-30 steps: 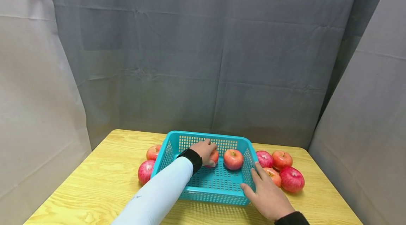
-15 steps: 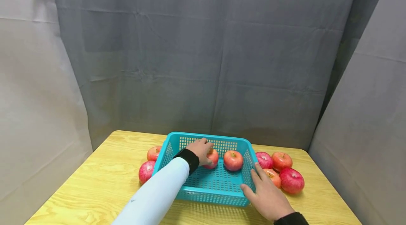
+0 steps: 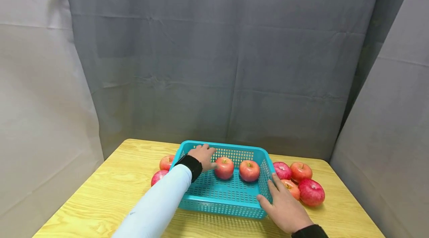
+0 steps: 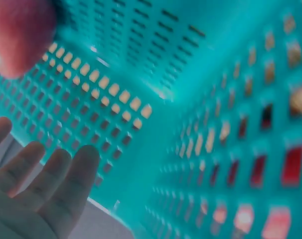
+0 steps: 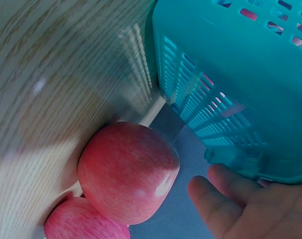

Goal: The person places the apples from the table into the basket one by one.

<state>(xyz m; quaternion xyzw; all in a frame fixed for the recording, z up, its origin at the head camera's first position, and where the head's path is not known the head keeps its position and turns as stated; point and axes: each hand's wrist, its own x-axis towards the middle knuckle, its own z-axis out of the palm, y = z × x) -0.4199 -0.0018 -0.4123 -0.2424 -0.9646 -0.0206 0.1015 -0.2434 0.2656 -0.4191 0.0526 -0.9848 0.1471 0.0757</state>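
Note:
Two red apples stand side by side in a turquoise plastic basket (image 3: 221, 207) on the table, a left one (image 3: 224, 170) and a right one (image 3: 249, 173). Just left of the left apple, my left hand (image 3: 202, 156) hovers inside the basket with its fingers spread and nothing in them. In the left wrist view those fingers (image 4: 74, 184) are apart from an apple (image 4: 19, 37) at the upper left. My right hand (image 3: 286, 210) rests on the basket's right rim with its fingers straight. Its fingertips touch the rim in the right wrist view too.
Right of the basket several apples cluster, among them a deep red one (image 3: 311, 192). On its left side lie an orange-red apple (image 3: 167, 162) and a pinkish one (image 3: 158, 177), partly hidden by my sleeve. Grey cloth (image 3: 214, 63) hangs behind the wooden table (image 3: 90, 204).
My left hand has let go of the left apple in the basket and drawn back to the left. The right hand stays on the rim. The view has shifted slightly.

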